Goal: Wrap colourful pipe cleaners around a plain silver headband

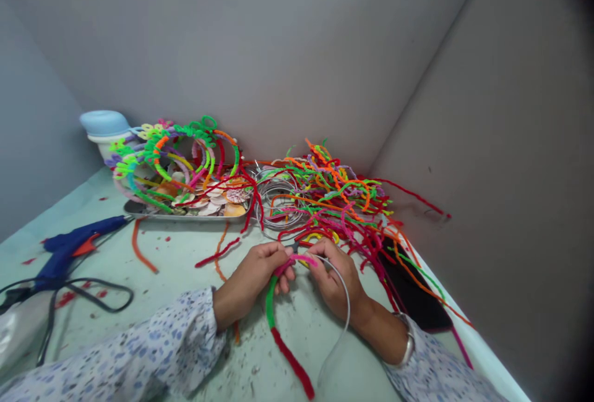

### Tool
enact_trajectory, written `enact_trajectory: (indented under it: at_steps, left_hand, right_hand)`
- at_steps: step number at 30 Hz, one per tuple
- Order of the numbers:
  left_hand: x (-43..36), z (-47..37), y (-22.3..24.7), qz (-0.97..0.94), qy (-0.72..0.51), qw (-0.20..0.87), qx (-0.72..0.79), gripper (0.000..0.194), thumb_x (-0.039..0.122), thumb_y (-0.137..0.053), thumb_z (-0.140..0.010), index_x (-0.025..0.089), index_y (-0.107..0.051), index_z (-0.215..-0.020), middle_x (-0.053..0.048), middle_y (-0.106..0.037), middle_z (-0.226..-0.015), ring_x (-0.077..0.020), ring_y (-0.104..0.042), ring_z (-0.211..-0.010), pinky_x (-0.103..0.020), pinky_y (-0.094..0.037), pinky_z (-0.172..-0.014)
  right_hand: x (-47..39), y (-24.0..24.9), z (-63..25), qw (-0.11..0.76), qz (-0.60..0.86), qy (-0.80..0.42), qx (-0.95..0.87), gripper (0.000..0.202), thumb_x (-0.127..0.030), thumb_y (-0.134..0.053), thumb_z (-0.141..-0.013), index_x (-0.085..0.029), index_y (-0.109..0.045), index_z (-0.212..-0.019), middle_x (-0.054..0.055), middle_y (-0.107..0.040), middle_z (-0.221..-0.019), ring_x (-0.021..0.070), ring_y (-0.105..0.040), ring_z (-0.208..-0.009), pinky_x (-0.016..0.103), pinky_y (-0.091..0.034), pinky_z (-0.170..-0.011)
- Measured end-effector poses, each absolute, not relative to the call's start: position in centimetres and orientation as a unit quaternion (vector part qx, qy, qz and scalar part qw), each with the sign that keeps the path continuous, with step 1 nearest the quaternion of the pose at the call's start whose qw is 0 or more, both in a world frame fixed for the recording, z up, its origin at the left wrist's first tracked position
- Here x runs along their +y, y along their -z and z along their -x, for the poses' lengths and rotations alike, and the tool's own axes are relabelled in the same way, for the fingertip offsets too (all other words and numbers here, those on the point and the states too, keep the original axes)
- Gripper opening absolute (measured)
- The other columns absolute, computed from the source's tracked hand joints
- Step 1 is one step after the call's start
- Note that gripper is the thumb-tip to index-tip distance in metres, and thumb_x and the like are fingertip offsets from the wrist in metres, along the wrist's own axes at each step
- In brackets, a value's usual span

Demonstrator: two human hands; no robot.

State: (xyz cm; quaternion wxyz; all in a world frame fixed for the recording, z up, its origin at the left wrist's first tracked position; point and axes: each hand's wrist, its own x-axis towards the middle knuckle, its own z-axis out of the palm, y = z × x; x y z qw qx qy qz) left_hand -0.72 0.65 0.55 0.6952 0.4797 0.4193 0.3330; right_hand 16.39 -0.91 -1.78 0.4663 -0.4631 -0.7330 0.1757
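Observation:
My left hand (253, 279) is closed around a wire wrapped in fuzzy pipe cleaner. Its green and red covered length (270, 306) hangs below the fingers toward the front of the table. A pink pipe cleaner (304, 259) runs from the left fingertips across to my right hand (338, 281), whose thumb and fingers pinch it. Bare silvery wire (347, 306) curves out from the right fingers and down to the table. Just behind both hands lies a tool with red and yellow handles (320, 236), partly hidden, probably pliers.
A metal tray (185, 218) holds shells and several pipe-cleaner hoops (162, 161). Beside it sit a wire coil (278, 201) and a heap of pipe cleaners (343, 185). A blue glue gun (78, 241) with cord is left; a dark phone (417, 297) right; a lidded bottle (106, 127) behind.

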Motion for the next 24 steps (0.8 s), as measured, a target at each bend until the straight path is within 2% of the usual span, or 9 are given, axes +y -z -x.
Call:
enact_trajectory:
  at_steps: [12,24]
  left_hand:
    - [0.64,0.97,-0.20,-0.509,-0.329,0.677,0.417,0.030,0.044,-0.056,-0.081,0.014,-0.057,-0.074,0.000,-0.060,-0.062,-0.0067,-0.049,-0.046,-0.018,-0.038,-0.047]
    - [0.78,0.80,-0.22,-0.556,-0.324,0.632,0.432,0.028,0.041,-0.055,-0.081,0.016,-0.051,-0.069,0.003,-0.058,-0.058,-0.0065,-0.047,-0.041,-0.019,-0.036,-0.044]
  right_hand:
    - [-1.00,1.60,-16.25,0.460,0.463,-0.181,-0.735,0.011,-0.024,-0.049,-0.089,-0.019,-0.054,-0.080,0.001,-0.055,-0.073,0.0153,-0.053,-0.068,0.028,-0.041,-0.065]
    - [-0.99,1.62,-16.42,0.444,0.476,-0.186,-0.736,0.014,-0.026,-0.048,-0.090,-0.020,-0.053,-0.079,0.000,-0.055,-0.072,0.0142,-0.053,-0.066,0.025,-0.041,-0.061]
